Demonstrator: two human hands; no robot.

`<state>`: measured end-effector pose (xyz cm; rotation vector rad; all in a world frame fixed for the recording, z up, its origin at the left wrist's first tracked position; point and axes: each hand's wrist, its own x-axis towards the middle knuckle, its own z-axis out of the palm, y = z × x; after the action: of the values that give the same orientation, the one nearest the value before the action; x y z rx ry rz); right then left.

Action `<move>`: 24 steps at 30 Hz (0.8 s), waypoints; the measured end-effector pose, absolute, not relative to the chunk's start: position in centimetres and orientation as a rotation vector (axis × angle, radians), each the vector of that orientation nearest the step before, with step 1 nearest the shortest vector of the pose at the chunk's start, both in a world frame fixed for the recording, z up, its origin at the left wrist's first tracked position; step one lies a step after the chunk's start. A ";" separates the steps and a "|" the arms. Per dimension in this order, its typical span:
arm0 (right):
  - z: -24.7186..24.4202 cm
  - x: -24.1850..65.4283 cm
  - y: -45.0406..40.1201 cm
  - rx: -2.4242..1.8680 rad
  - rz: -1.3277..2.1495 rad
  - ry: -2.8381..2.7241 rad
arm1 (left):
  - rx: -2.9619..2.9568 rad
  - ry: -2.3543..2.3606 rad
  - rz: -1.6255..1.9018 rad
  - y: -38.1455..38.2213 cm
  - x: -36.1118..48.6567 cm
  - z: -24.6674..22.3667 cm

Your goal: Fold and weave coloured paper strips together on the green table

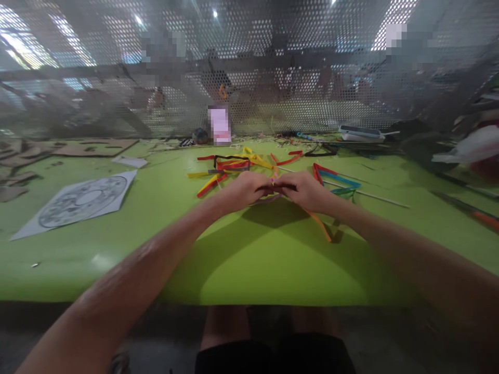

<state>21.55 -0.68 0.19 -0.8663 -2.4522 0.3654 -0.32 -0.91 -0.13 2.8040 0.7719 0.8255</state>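
Observation:
Over the middle of the green tabletop, my left hand (250,186) and my right hand (303,189) meet fingertip to fingertip. Both are closed in a pinch on thin coloured strips, mostly hidden by my fingers. A purple strip (265,200) shows just below the fingers. From under my right hand an orange strip (323,227) runs down toward me. Beyond my left hand lie red and yellow strips (210,185). Beside my right wrist are a blue strip (343,180) and a green strip (343,192), near a thin pale stick (384,199).
A printed sheet with a round pattern (89,200) lies on the left, with cardboard pieces (93,147) behind it. At the back stand a white tray (360,134) and a perforated metal screen (253,78). An orange-handled tool (485,220) sits far right.

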 end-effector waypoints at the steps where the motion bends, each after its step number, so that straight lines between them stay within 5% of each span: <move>1: 0.3 21.5 -0.8 -0.867 0.370 -2.452 | 2.803 0.773 0.824 -0.9 -0.3 -0.1; 24: 0.6 21.4 -1.3 -0.892 0.295 -2.504 | 2.805 0.833 0.815 -1.3 -0.5 0.3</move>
<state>21.37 -1.30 0.59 -0.8921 -2.5036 0.2946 -0.48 -1.29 0.29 2.8050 0.8325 0.8152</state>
